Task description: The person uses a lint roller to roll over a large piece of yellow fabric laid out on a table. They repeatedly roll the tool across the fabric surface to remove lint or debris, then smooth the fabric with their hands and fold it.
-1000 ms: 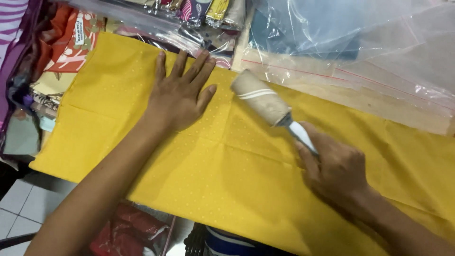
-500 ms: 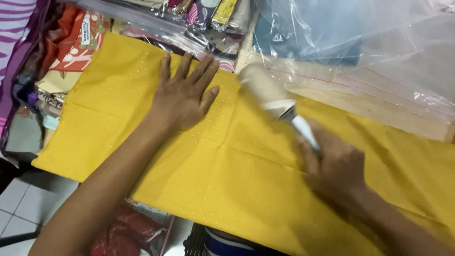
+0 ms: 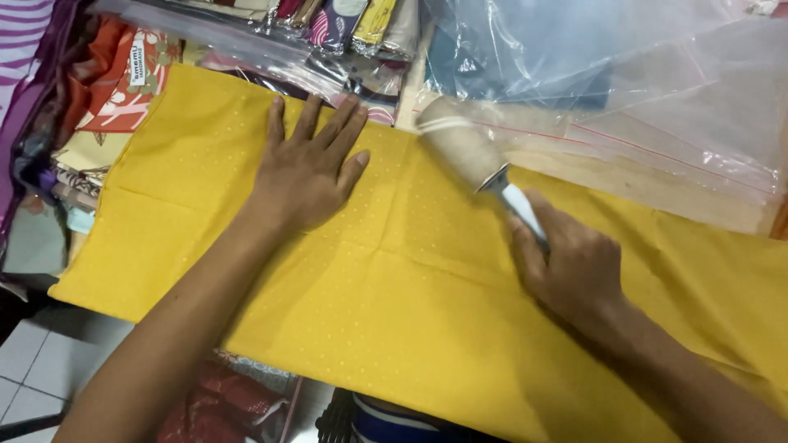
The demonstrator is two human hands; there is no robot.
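Nearest me, at the bottom edge: folded yellow fabric point(image 3: 410, 328) with faint dots, draped over the near side of the work surface, tiled floor point(image 3: 25, 361) showing below left.

On the cloth, my right hand point(image 3: 574, 271) is clenched round the white handle of a lint roller point(image 3: 472, 152). Grip sits low on the handle, which I judge gives leverage to press the roll down. The roll itself is beige and looks used, and it rests at the far edge of the fabric, just where the cloth meets the clear plastic bags point(image 3: 624, 90). Roller's long axis runs diagonally: handle toward me and right, head pointing away and left.

My left hand point(image 3: 308, 176) holds nothing: flat, palm down, fingers spread on the fabric, well left of the roller. Probably there to pin the cloth so it doesn't drag or bunch under the roll.

Fabric's long axis runs left-right, slightly dropping to the right; a fold crease crosses it between my hands.

Further out: packaged patterned fabrics point(image 3: 345, 25) in clear wrap along the top, more printed cloth point(image 3: 115, 90) stacked at far left.
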